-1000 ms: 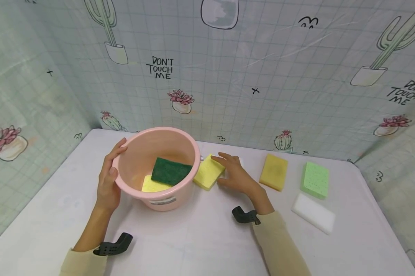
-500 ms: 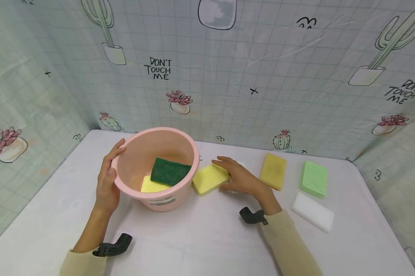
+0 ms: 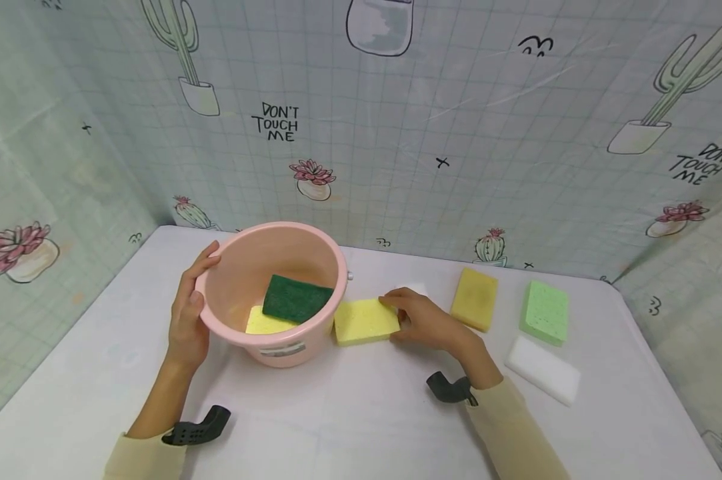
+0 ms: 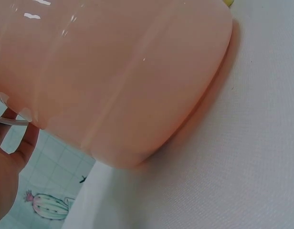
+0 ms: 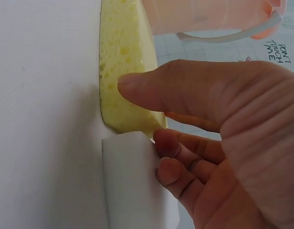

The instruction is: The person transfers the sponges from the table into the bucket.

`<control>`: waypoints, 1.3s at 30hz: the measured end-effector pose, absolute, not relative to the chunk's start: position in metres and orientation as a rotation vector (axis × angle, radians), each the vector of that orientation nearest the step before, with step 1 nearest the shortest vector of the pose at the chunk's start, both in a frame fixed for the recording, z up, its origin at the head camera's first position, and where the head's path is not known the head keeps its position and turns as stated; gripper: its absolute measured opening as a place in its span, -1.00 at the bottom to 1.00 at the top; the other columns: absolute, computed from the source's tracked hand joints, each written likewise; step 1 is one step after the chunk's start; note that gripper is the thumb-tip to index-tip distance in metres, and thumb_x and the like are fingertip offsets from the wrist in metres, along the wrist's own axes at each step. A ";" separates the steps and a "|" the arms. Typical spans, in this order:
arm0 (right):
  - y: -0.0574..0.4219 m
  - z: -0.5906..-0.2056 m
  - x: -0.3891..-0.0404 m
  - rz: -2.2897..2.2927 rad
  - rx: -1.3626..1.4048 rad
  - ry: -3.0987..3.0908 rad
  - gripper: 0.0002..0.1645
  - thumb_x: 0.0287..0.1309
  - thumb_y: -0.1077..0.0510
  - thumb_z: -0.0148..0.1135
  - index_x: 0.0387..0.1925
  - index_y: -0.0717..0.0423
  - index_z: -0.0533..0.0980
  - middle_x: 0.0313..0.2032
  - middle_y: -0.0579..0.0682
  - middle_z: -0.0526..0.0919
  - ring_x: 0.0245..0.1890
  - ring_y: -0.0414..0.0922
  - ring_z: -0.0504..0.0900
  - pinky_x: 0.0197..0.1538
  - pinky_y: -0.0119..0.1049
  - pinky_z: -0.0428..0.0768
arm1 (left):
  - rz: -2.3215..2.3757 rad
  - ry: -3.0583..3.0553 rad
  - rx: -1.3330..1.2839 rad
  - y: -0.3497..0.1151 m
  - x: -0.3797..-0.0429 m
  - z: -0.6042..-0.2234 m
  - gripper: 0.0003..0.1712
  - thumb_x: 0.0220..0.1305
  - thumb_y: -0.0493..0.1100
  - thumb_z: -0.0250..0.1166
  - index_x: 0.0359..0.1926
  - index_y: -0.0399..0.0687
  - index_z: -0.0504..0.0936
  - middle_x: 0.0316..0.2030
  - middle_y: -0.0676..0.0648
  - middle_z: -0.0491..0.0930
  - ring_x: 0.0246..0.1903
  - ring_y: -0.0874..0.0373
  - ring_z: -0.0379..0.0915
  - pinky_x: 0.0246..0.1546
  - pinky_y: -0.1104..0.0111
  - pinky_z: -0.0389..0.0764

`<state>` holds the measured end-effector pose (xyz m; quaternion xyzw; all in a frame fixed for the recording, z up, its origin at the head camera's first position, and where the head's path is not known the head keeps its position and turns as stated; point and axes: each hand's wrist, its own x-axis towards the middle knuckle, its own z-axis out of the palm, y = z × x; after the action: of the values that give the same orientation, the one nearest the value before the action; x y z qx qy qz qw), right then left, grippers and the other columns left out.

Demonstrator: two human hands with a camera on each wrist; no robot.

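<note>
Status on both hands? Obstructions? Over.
Left hand holds pink bucket. Right hand pinches yellow sponge beside bucket. White block close to right hand, may obstruct.

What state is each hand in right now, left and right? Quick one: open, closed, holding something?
Left hand: holding the bucket.
Right hand: pinching the yellow sponge beside the bucket.

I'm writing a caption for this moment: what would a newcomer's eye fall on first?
Probably the pink bucket, left of centre in the head view, with a dark green sponge inside and the left hand holding its left side. Next, perhaps, a bright yellow sponge just right of the bucket, pinched by the right hand.
</note>
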<state>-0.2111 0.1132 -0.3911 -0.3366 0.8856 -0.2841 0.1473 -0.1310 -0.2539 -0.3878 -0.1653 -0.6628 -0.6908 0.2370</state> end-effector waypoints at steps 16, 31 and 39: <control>0.117 -0.392 -0.197 -0.885 -1.009 2.585 -0.34 -0.14 0.27 0.51 0.06 0.25 0.45 -0.26 -0.03 0.45 -0.34 -0.12 0.44 -0.34 -0.39 0.46 | -1.902 -1.830 -0.412 -0.253 -0.130 -0.384 -0.43 0.36 -0.01 -0.05 0.31 -0.17 0.33 0.43 -0.13 0.04 0.39 -0.03 -0.09 0.24 0.41 0.23; 0.124 -0.399 -0.185 -1.041 -0.983 2.652 -0.40 -0.16 0.18 0.49 0.01 0.15 0.53 -0.06 -0.07 0.48 -0.33 -0.24 0.51 -0.22 -0.34 0.56 | -1.895 -1.812 -0.419 -0.252 -0.126 -0.388 -0.41 0.36 0.01 -0.05 0.30 -0.22 0.33 0.43 -0.14 0.04 0.40 -0.04 -0.12 0.27 0.39 0.19; 0.138 -0.378 -0.180 -1.247 -1.027 2.651 -0.41 -0.21 0.30 0.50 -0.02 0.18 0.54 -0.06 -0.03 0.51 -0.32 -0.19 0.53 -0.16 -0.34 0.61 | -1.898 -1.802 -0.423 -0.252 -0.125 -0.389 -0.42 0.36 0.01 -0.03 0.30 -0.19 0.33 0.43 -0.13 0.05 0.39 -0.03 -0.09 0.24 0.42 0.24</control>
<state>-0.1800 0.1380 -0.3777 -0.3309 0.8538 -0.4016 0.0188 -0.1248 -0.2521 -0.3891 -0.1549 -0.6594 -0.6944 0.2429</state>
